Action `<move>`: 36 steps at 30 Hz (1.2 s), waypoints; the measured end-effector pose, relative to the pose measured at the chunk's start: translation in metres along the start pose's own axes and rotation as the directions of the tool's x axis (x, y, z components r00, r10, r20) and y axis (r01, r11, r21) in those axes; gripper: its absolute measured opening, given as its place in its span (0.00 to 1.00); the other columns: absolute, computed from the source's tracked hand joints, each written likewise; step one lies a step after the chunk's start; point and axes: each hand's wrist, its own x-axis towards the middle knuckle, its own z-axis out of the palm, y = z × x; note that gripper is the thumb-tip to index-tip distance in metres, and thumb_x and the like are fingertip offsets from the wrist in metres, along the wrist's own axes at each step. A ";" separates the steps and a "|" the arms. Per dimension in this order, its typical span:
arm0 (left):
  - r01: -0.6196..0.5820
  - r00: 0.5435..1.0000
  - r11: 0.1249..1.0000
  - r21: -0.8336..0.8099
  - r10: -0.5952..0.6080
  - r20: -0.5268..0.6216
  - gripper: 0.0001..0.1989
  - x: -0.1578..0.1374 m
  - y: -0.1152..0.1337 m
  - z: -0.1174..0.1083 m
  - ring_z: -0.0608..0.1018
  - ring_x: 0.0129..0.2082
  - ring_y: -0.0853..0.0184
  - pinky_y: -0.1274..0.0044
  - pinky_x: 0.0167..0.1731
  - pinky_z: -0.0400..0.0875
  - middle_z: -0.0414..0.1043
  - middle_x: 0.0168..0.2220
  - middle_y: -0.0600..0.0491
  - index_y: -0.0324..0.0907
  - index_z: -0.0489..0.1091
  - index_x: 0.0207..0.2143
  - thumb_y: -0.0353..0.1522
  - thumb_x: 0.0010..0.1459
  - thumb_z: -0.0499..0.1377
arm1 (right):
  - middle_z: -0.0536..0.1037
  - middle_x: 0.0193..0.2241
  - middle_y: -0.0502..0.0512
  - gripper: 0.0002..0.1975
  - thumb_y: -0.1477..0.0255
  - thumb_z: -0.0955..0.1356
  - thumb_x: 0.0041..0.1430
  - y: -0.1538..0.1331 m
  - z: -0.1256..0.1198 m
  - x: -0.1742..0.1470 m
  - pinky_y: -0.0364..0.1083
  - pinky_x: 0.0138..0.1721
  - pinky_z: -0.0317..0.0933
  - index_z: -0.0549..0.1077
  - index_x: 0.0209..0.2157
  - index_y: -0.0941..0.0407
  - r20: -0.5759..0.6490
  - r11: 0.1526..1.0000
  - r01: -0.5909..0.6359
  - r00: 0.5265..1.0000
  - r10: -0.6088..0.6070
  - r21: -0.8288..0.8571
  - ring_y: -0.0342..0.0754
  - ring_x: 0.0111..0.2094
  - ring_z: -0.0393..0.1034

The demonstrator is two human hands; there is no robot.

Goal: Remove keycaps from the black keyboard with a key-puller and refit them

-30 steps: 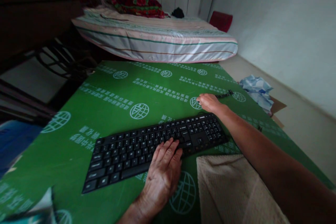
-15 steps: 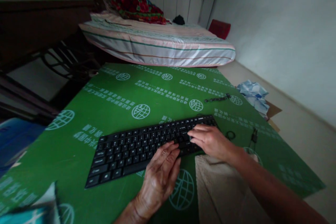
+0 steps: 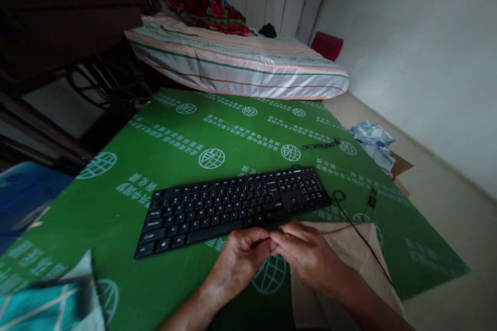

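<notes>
A black keyboard [image 3: 217, 209] lies slightly slanted on a green printed board. Just below its near edge, my left hand [image 3: 244, 256] and my right hand [image 3: 306, 253] meet, thumbs and fingertips pinched together. Whatever sits between the fingertips is hidden or too small to name. To the right of the space bar, the keyboard's bottom row looks dark and uneven; whether caps are off there I cannot tell. Beneath my right hand and forearm spreads a beige cloth [image 3: 359, 269]. A thin black cable [image 3: 361, 238] runs from the keyboard's right side across that cloth.
Small dark pieces form a line [image 3: 320, 146] toward the board's far right. A black plug-like item [image 3: 372, 199] lies right of the keyboard. Teal checked fabric [image 3: 42, 302] is at lower left. Beyond the board [image 3: 240, 134] stands a bed [image 3: 248, 70]; crumpled paper-like material [image 3: 373, 142] lies at right.
Both hands have drawn back from the keyboard's right part to its near side, and their fingertips have come together. The cable across the beige cloth is now exposed.
</notes>
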 end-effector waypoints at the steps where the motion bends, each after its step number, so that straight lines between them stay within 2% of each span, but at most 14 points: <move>1: 0.029 0.999 1.000 -0.009 -0.029 0.020 0.15 -0.001 0.001 0.000 0.65 0.20 0.74 0.83 0.20 0.60 0.67 0.20 0.56 0.37 0.73 0.25 0.41 0.53 0.57 | 0.72 0.25 0.52 0.10 0.74 0.60 0.65 -0.001 0.002 -0.002 0.43 0.28 0.62 0.72 0.34 0.56 -0.014 1.000 -0.008 1.000 0.008 0.009 0.44 0.27 0.66; 3: 0.040 0.999 0.999 -0.002 -0.040 0.027 0.15 -0.002 0.000 0.002 0.64 0.21 0.74 0.83 0.20 0.59 0.68 0.20 0.56 0.37 0.73 0.24 0.40 0.53 0.57 | 0.74 0.27 0.53 0.09 0.73 0.61 0.65 -0.002 0.005 -0.007 0.44 0.30 0.64 0.72 0.36 0.56 -0.035 1.000 -0.018 0.999 0.018 0.025 0.45 0.28 0.68; 8: -0.005 0.998 0.999 0.043 0.008 -0.055 0.13 -0.001 -0.004 0.009 0.63 0.19 0.75 0.83 0.19 0.57 0.67 0.19 0.57 0.39 0.72 0.22 0.36 0.53 0.55 | 0.76 0.32 0.56 0.09 0.72 0.61 0.65 0.000 0.009 -0.015 0.46 0.34 0.67 0.72 0.38 0.56 -0.106 0.999 -0.037 0.994 0.034 -0.022 0.48 0.34 0.71; 12: 0.049 0.995 0.998 0.047 -0.044 -0.084 0.13 0.001 -0.006 0.010 0.66 0.20 0.73 0.83 0.20 0.60 0.72 0.21 0.55 0.39 0.72 0.22 0.36 0.53 0.55 | 0.75 0.31 0.55 0.09 0.74 0.60 0.65 0.004 0.009 -0.016 0.45 0.35 0.68 0.72 0.36 0.55 -0.103 0.998 -0.054 0.993 0.051 -0.026 0.47 0.34 0.71; 16: 0.105 0.993 0.994 -0.024 -0.106 -0.050 0.14 0.001 -0.005 0.007 0.68 0.20 0.73 0.82 0.22 0.63 0.74 0.22 0.54 0.38 0.72 0.24 0.39 0.54 0.55 | 0.75 0.30 0.55 0.10 0.73 0.60 0.65 0.009 0.012 -0.017 0.44 0.33 0.67 0.72 0.36 0.55 -0.080 0.997 -0.079 0.994 0.079 0.005 0.46 0.32 0.70; 20: 0.095 0.995 0.993 -0.066 -0.096 -0.017 0.14 0.002 -0.003 0.005 0.69 0.22 0.73 0.82 0.23 0.64 0.74 0.22 0.54 0.38 0.71 0.25 0.40 0.54 0.56 | 0.74 0.28 0.54 0.09 0.74 0.61 0.64 0.010 0.016 -0.018 0.44 0.30 0.66 0.73 0.35 0.56 -0.108 0.995 -0.099 0.989 0.102 0.030 0.45 0.28 0.70; 24: 0.074 0.997 0.995 -0.060 -0.074 -0.003 0.14 0.003 -0.008 0.007 0.68 0.21 0.74 0.82 0.23 0.63 0.72 0.22 0.55 0.38 0.71 0.26 0.39 0.54 0.55 | 0.76 0.33 0.55 0.08 0.75 0.62 0.63 0.013 0.016 -0.019 0.44 0.35 0.69 0.73 0.39 0.56 -0.167 0.995 -0.095 0.981 0.101 0.040 0.45 0.33 0.72; 27: 0.040 0.999 0.998 -0.047 -0.041 -0.024 0.13 0.004 -0.012 0.010 0.68 0.21 0.74 0.82 0.22 0.63 0.72 0.22 0.55 0.38 0.71 0.28 0.39 0.55 0.55 | 0.77 0.37 0.58 0.09 0.77 0.63 0.62 0.023 0.014 -0.018 0.46 0.40 0.69 0.73 0.42 0.57 -0.207 0.996 -0.082 0.975 0.076 -0.019 0.47 0.38 0.72; 31: 0.035 0.998 0.997 -0.064 -0.038 -0.044 0.12 0.004 -0.013 0.013 0.68 0.21 0.73 0.82 0.22 0.63 0.71 0.21 0.55 0.38 0.71 0.31 0.38 0.55 0.55 | 0.76 0.42 0.61 0.09 0.77 0.64 0.60 0.042 0.011 -0.011 0.50 0.43 0.69 0.75 0.40 0.57 -0.255 0.982 -0.069 0.967 0.023 -0.175 0.51 0.43 0.71; 36: -0.067 0.997 0.998 0.019 0.068 -0.044 0.09 0.002 -0.009 0.014 0.68 0.21 0.74 0.83 0.23 0.62 0.69 0.20 0.57 0.38 0.70 0.27 0.34 0.56 0.54 | 0.74 0.47 0.63 0.09 0.76 0.65 0.60 0.056 0.013 -0.002 0.53 0.47 0.68 0.76 0.39 0.57 -0.155 0.972 -0.041 0.988 0.005 -0.230 0.53 0.47 0.69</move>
